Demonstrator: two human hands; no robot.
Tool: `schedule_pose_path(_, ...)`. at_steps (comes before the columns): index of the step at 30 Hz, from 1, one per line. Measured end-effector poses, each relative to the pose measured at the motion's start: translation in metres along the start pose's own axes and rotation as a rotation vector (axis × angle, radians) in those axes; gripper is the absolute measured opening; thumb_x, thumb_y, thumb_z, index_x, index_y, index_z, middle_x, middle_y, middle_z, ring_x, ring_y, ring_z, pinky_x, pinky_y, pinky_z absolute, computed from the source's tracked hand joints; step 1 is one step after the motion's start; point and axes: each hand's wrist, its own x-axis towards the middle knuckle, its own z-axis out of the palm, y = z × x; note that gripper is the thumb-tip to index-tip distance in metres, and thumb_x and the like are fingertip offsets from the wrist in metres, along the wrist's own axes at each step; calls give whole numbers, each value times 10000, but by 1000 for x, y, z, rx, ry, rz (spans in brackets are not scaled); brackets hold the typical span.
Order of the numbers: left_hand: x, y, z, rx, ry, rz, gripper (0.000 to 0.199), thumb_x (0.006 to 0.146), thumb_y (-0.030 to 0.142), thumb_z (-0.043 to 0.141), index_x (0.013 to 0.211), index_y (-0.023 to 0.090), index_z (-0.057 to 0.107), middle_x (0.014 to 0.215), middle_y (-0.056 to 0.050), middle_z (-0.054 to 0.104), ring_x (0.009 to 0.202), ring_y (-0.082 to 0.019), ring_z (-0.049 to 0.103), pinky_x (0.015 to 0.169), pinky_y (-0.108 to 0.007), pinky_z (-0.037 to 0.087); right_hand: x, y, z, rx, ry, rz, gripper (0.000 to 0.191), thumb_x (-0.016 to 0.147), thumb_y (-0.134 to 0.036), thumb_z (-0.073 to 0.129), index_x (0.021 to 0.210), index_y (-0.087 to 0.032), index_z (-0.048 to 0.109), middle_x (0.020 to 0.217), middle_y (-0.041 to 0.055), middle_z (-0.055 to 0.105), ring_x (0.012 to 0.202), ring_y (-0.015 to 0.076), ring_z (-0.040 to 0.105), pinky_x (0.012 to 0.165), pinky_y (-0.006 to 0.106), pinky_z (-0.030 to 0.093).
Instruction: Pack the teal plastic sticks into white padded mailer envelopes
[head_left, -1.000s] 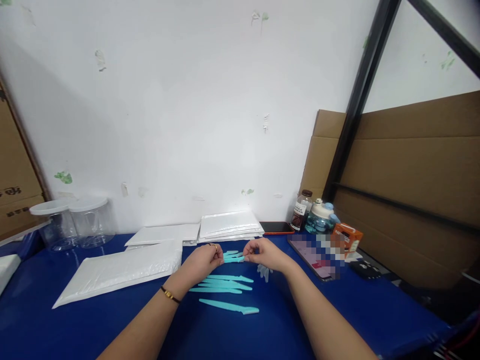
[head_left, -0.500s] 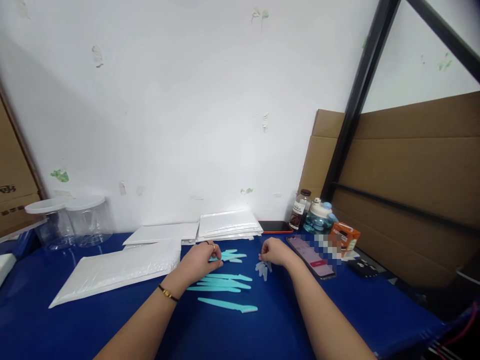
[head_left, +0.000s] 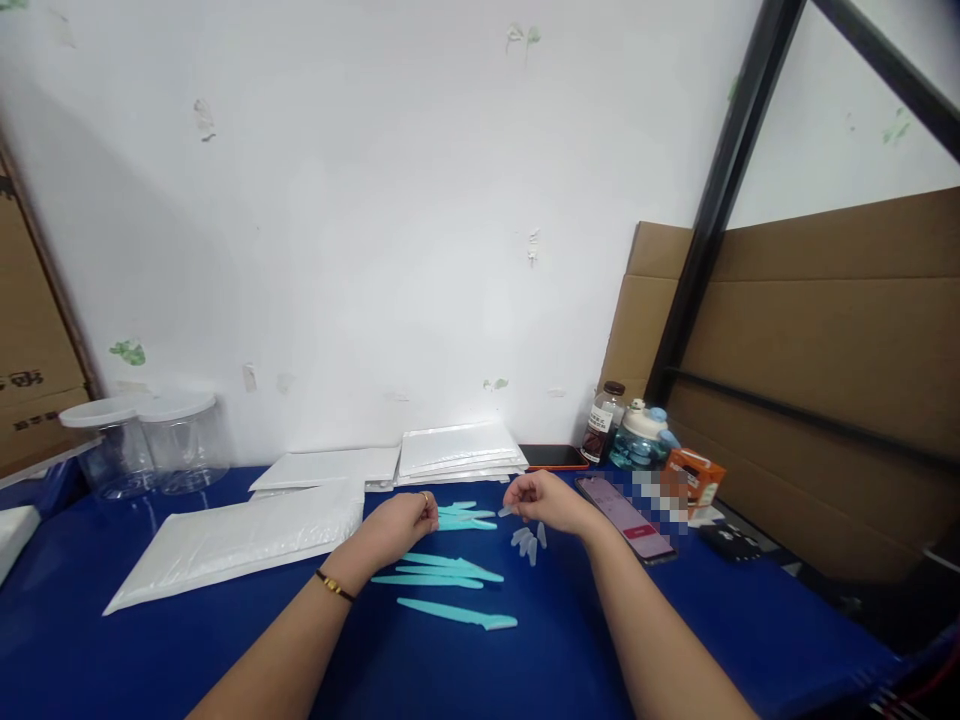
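Shifted slightly toward ten o'clock, the right hand (head_left: pixel 546 500) pinches one translucent cap (head_left: pixel 506 511); the loose caps (head_left: pixel 532 550) lie at seven o'clock from it. Well apart, the left hand (head_left: pixel 397 522) curls palm-down beside the far razors (head_left: pixel 471 523), its grip unclear. Teal razors (head_left: pixel 442 580) lie at five o'clock from it on the table (head_left: pixel 480 680).

Razors (head_left: pixel 442 581) lie on the table (head_left: pixel 465 675), left of the caps (head_left: pixel 523 543), before stacked envelopes (head_left: pixel 461 447).
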Motion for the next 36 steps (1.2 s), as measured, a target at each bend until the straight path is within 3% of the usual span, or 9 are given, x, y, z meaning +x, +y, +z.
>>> schedule_pose_path(7,1,2,-5,-177,47,-33,147,829,335,339,792,217,419,688,12,592,628,-137,552,598,-229,408,5,-1,5,155,123,-100,153,769,-307,568,846,-176,567,652,-34,577,472,91,572,479,201,402)
schedule_pose_path(11,1,1,-6,-204,52,-17,122,831,297,324,796,216,408,688,12,581,628,-133,550,599,-226,415,9,-1,7,275,163,-77,303,688,-388,669,832,-147,555,647,-11,605,533,138,629,495,216,416)
schedule_pose_path(15,1,1,-6,-223,51,0,125,839,301,321,809,214,406,706,11,585,630,-127,551,603,-224,421,8,-6,13,419,217,-60,328,756,-469,590,773,-168,462,631,11,645,471,133,614,434,199,347)
schedule_pose_path(26,2,7,-6,-245,62,25,163,851,352,337,822,212,415,710,15,589,633,-128,560,606,-230,418,9,-16,33,572,79,-63,331,766,-467,592,803,-180,432,655,11,659,493,132,620,464,206,365)
schedule_pose_path(31,2,10,-2,-223,56,36,156,857,334,342,818,208,425,711,16,591,640,-126,559,598,-223,400,9,-19,34,407,44,-50,292,798,-456,537,816,-179,447,721,28,670,512,124,610,474,203,362)
schedule_pose_path(36,6,-4,2,61,162,-43,135,827,286,407,777,202,499,713,-1,585,685,-152,541,621,-248,358,-5,-7,-5,-157,148,-44,77,723,-215,587,775,-159,596,750,9,626,579,97,529,545,201,392)
